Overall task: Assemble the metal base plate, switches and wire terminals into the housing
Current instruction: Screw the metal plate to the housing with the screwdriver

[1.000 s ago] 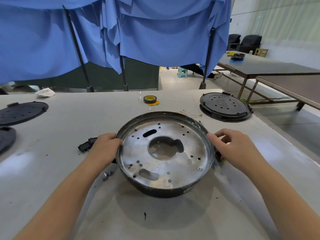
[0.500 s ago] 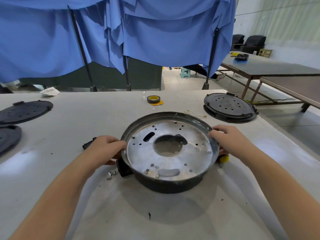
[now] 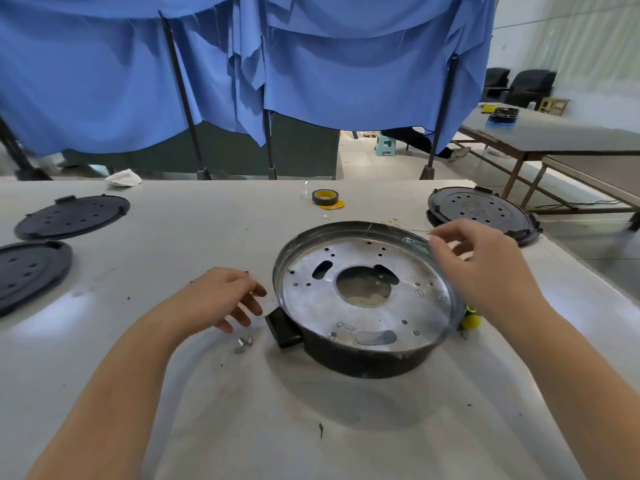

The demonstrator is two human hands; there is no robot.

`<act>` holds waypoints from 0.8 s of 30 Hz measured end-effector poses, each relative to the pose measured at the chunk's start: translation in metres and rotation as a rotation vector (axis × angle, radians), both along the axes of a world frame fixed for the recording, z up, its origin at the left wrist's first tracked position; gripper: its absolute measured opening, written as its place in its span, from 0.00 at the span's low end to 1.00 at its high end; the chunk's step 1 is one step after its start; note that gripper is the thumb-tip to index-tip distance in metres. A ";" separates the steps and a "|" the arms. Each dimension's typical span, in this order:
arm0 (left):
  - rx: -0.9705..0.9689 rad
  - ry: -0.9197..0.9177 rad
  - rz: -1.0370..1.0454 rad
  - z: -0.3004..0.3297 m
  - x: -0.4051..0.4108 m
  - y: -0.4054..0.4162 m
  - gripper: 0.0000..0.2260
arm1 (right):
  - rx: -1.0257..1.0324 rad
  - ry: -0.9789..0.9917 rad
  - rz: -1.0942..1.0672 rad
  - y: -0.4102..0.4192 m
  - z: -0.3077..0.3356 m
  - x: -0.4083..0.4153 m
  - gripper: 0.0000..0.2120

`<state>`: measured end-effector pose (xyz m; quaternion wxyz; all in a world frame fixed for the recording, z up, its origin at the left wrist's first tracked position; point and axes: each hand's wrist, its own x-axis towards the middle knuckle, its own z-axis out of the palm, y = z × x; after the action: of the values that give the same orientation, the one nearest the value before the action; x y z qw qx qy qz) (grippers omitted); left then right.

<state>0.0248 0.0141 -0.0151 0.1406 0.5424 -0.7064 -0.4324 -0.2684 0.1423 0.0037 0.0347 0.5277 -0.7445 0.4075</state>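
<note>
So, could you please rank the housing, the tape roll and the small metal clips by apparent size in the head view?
1. Housing
2. Tape roll, though it lies farther away
3. Small metal clips

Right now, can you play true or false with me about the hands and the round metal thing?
1. The metal base plate sits inside the black housing. True.
2. The left hand grips the housing rim. False: it hovers beside it, fingers loose, holding nothing.
3. The tape roll lies inside the housing. False: it lies on the table beyond it.
4. The right hand is above the housing's far right rim. True.
5. Small metal pieces lie near the left hand. True.
</note>
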 end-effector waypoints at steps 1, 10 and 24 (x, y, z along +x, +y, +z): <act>-0.049 -0.074 -0.052 -0.001 0.006 -0.001 0.09 | -0.007 0.020 0.090 0.002 0.003 0.014 0.06; -0.100 -0.326 -0.266 -0.009 0.019 0.001 0.10 | 0.263 0.296 0.516 0.013 -0.012 0.104 0.12; -0.218 0.309 -0.232 0.028 0.018 0.024 0.15 | -0.265 0.275 0.511 0.024 -0.029 0.105 0.09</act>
<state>0.0429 0.0377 0.0134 0.2545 0.3664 -0.7765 -0.4449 -0.1636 0.1661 -0.0253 0.0998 0.7386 -0.5168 0.4213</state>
